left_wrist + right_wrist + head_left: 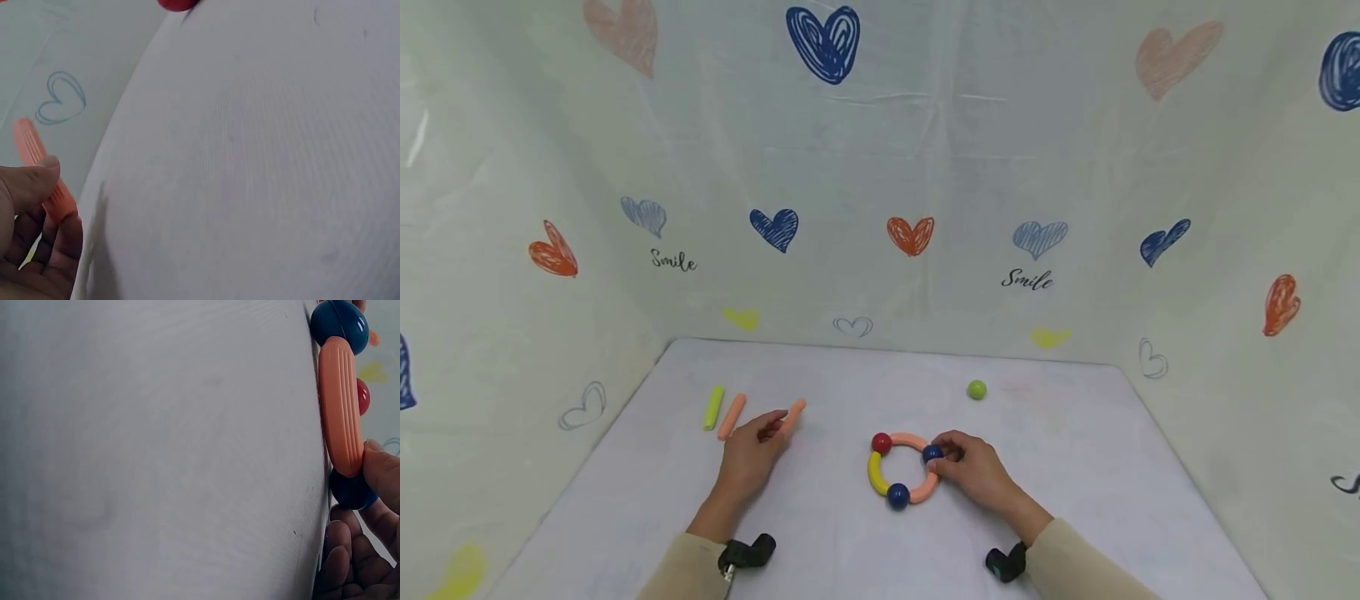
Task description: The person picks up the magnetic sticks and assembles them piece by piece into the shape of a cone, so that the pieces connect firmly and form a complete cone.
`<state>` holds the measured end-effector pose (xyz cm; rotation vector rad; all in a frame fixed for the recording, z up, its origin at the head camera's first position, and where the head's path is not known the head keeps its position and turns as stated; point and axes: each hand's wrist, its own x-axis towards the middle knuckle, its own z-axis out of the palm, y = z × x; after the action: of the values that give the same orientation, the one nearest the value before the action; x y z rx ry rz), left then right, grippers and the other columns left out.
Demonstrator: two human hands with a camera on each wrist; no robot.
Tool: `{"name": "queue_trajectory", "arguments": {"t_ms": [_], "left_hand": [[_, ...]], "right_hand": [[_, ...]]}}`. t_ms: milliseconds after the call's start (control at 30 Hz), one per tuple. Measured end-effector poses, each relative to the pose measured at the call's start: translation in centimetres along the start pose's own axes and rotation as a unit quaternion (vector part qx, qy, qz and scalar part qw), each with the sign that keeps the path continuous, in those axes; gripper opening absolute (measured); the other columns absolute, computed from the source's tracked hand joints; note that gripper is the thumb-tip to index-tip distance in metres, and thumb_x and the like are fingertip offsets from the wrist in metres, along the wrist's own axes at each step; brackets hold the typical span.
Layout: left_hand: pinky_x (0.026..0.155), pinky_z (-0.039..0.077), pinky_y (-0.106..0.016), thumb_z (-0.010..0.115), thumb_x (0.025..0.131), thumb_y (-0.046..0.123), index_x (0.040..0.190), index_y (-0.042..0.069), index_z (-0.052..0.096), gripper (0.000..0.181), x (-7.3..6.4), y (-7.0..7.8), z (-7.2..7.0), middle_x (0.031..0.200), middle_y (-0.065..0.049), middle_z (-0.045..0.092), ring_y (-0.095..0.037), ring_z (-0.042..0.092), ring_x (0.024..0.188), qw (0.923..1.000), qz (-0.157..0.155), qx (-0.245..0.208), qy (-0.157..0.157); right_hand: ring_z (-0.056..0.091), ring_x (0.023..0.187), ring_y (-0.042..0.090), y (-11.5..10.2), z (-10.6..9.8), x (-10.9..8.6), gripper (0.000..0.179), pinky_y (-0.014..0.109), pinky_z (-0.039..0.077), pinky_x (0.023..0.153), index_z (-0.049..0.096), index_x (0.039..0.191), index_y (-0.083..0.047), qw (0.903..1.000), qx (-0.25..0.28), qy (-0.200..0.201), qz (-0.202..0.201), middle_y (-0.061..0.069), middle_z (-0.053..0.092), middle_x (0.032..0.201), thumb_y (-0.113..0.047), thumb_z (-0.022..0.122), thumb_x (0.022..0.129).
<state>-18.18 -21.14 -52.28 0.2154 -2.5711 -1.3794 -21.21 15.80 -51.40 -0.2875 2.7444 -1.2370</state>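
Right hand (976, 473) pinched one blue ball (933, 452) between thumb and fingers, on the side of the ring (912, 439) facing the right edge of the desk (850, 550). The ring lay roughly midway between the desk's left and right edges, well apart from both. Its other parts were a red ball (882, 443), a second blue ball (898, 497), a yellow arc (876, 474) and two orange arcs (926, 489). Left hand (751, 458) pinched an orange stick (793, 414) between thumb and fingers, apart from the ring. Toward the desk's far left corner lay a second orange stick (732, 417) and a lime stick (713, 407), side by side. A green ball (977, 389) sat near the far edge. Caution: an uneven pull on the pinched ball could have parted a joint; a slack left pinch could have dropped the stick; a bump could have rolled the green ball over the far edge.
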Motion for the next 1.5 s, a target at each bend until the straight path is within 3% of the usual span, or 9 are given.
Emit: {"name": "queue_trajectory", "arguments": {"t_ms": [167,433,767,1133,1333,1500], "left_hand": [[0.093,0.057,-0.040,0.073,0.099,0.015,0.136,0.003,0.068,0.039,-0.3,2.0,1.4,0.119,-0.013,0.074,-0.027,0.068,0.112,0.9992,-0.022,-0.033,0.005],[0.094,0.061,-0.041,0.079,0.095,0.012,0.129,0.004,0.072,0.036,-1.4,5.7,5.2,0.116,-0.011,0.076,-0.026,0.071,0.108,0.9983,0.013,-0.051,-0.024],[0.097,0.060,-0.041,0.078,0.096,0.014,0.129,0.007,0.073,0.034,-1.3,8.2,8.6,0.119,-0.008,0.076,-0.027,0.072,0.113,0.9966,0.026,-0.055,-0.055],[0.096,0.060,-0.042,0.077,0.097,0.017,0.131,0.008,0.072,0.035,-1.0,8.8,9.7,0.121,-0.008,0.076,-0.028,0.072,0.115,0.9956,0.022,-0.044,-0.079],[0.100,0.058,-0.045,0.080,0.095,0.023,0.132,0.009,0.072,0.041,-1.0,7.9,10.1,0.128,-0.010,0.074,-0.030,0.069,0.121,0.9952,0.026,-0.011,-0.094],[0.094,0.060,-0.041,0.084,0.092,0.024,0.123,0.009,0.074,0.036,-1.0,7.1,10.6,0.117,-0.006,0.074,-0.021,0.068,0.107,0.9942,0.044,0.023,-0.096]], "right_hand": [[0.056,0.085,0.012,0.0,0.1,0.0,0.030,0.026,0.047,0.075,0.074,0.115,-0.017,1.0000,0.002,-0.004,-0.004,-0.006,0.067,0.094,-0.025,0.086,0.089],[0.056,0.086,0.014,-0.2,0.2,0.0,0.037,0.030,0.048,0.076,0.074,0.123,-0.014,0.9999,-0.007,-0.010,0.009,-0.003,0.068,0.096,-0.027,0.085,0.090],[0.056,0.084,0.015,-0.1,0.3,0.0,0.035,0.030,0.047,0.075,0.075,0.119,-0.013,0.9999,0.001,-0.009,0.008,-0.003,0.068,0.095,-0.028,0.085,0.089],[0.057,0.085,0.015,0.1,0.3,0.4,0.035,0.031,0.048,0.076,0.075,0.121,-0.014,0.9999,-0.004,-0.013,0.005,-0.004,0.070,0.097,-0.029,0.084,0.090],[0.055,0.084,0.015,0.0,0.4,0.3,0.037,0.030,0.046,0.073,0.075,0.122,-0.013,0.9998,-0.006,-0.012,0.011,-0.003,0.067,0.094,-0.029,0.084,0.090],[0.055,0.085,0.015,-0.1,0.4,0.1,0.039,0.031,0.046,0.074,0.074,0.124,-0.013,0.9997,-0.008,-0.015,0.015,-0.002,0.066,0.095,-0.027,0.084,0.090]]}}
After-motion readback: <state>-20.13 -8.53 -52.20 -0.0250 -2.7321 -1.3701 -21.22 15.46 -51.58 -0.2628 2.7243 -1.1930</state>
